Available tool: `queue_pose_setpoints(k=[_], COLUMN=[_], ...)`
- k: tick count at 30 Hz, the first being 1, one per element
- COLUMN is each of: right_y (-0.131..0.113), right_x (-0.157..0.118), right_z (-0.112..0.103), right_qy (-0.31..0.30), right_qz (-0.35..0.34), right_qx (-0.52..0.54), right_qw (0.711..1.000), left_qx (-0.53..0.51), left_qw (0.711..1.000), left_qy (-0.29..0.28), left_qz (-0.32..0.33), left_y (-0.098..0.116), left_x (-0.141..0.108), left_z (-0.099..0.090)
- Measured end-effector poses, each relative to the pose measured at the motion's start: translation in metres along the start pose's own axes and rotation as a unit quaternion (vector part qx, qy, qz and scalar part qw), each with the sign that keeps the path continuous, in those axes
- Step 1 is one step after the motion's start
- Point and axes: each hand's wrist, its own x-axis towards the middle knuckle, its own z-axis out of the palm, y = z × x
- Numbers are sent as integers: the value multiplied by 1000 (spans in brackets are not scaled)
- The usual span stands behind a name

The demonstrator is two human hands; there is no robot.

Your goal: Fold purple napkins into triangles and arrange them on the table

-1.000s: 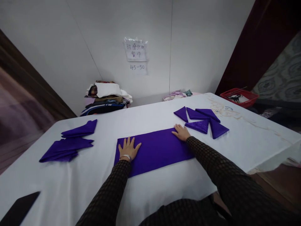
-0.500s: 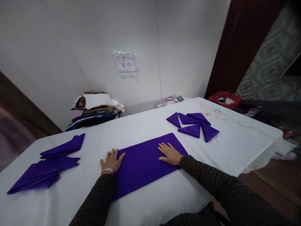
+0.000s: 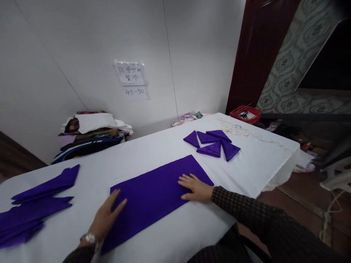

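A flat purple cloth [image 3: 153, 193], rectangular, lies on the white-covered table [image 3: 153, 146] in front of me. My left hand [image 3: 106, 215] is at the cloth's left edge, thumb apart from the fingers. On the right part of the cloth rests my right hand [image 3: 196, 187], palm down with spread fingers. Behind it, several purple cloths folded into triangles [image 3: 209, 149] are grouped together. At the left of the table lie loosely folded purple cloths [image 3: 49, 185], some cut off by the picture's edge.
A pile of folded clothes [image 3: 93, 133] stands by the wall at the back left. Lilac fabric [image 3: 185, 119] lies at the table's back edge. A red basket [image 3: 246, 114] sits beyond the far right corner. Handwritten paper [image 3: 131, 75] is on the wall.
The view has turned to the right. My left hand has moved down along the cloth's left edge, towards me. My right hand has slid slightly nearer to me and stays on the cloth.
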Motion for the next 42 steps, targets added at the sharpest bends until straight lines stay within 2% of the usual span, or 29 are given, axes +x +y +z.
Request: queue_pose_setpoints(k=[3,6,9,12,15,17,20,25,28,32,35,37,39,42], right_y=[-4,-5,-10,-24,-43,-57,-81,-120,-134,-134,-125,-117,-111,-103], right_x=[-32,-48,-46,-33,-16,-4,8,9,5,-1,-6,-11,-16,-25], right_z=[11,20,26,34,45,53,63,78,86,90,90,89,87,83], right_qy=[-28,-20,-18,-27,-32,-31,-22,-18,-41,-45,-25,-25,-27,2], right_qz=[-15,0,-7,-47,-94,-115,-129,-168,-174,-92,-46,-13,21,77], right_qx=[-2,-25,-51,-68,-77,-82,-82,-27,44,174,310,400,499,643], right_qw=[999,999,999,996,992,989,988,985,983,979,949,916,866,762], left_qx=[-1,12,29,67,98,111,144,195,177,137,13,-124,-264,-379], left_qw=[989,979,979,977,977,977,973,940,923,916,916,898,864,815], left_qy=[-67,-60,-32,-31,-42,-67,-119,-275,-333,-354,-376,-404,-419,-439], left_qz=[133,194,198,199,185,171,136,54,78,128,139,125,84,-10], left_y=[6,5,-1,-4,4,16,49,121,153,175,175,166,151,126], left_x=[-56,-88,-93,-84,-73,-68,-71,-94,-104,-99,-81,-66,-54,-44], left_z=[-1,-1,1,1,-8,-20,-45,-83,-95,-105,-108,-105,-97,-78])
